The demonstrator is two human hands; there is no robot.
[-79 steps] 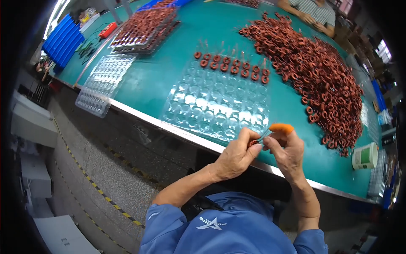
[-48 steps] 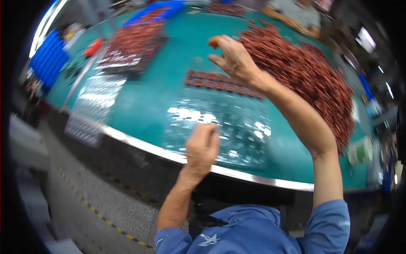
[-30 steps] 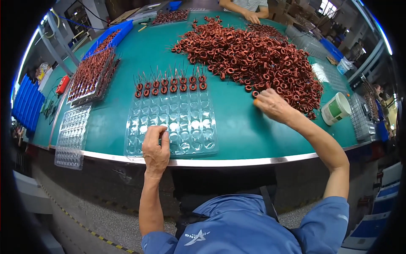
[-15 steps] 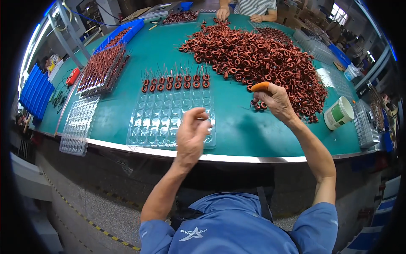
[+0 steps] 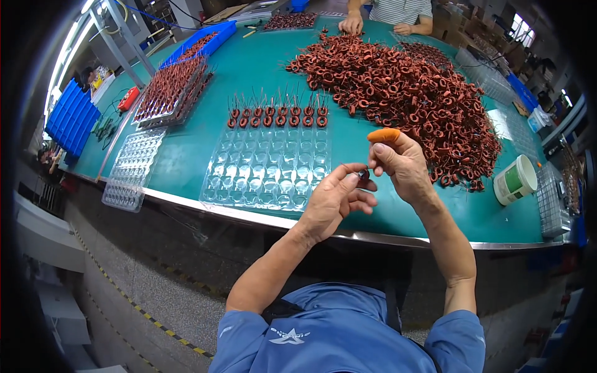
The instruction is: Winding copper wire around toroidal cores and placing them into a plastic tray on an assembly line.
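My two hands meet above the near edge of the green table, right of the clear plastic tray (image 5: 267, 163). Between the thumb and forefinger of my left hand (image 5: 336, 198) is a small dark red wire-wound ring coil (image 5: 363, 175), partly covered by the fingers. My right hand (image 5: 403, 166), with an orange finger cot (image 5: 384, 135) on the forefinger, pinches close beside that coil; whatever lies in its fingertips is too small to make out. Two rows of red coils (image 5: 281, 117) stand in the tray's far pockets, leads upward. A big heap of similar coils (image 5: 398, 93) lies beyond my right hand.
Filled trays (image 5: 168, 93) are stacked at the left beside a blue bin (image 5: 214, 40). A vacant clear tray (image 5: 132, 161) overhangs the table edge. A white-and-green tub (image 5: 515, 180) leans at the right. Across the table, another person's hand (image 5: 351, 23) touches the heap.
My right hand has come back from the heap toward me. My left hand has moved right to meet it, and a coil now shows in its fingers. The whole view has shifted slightly.
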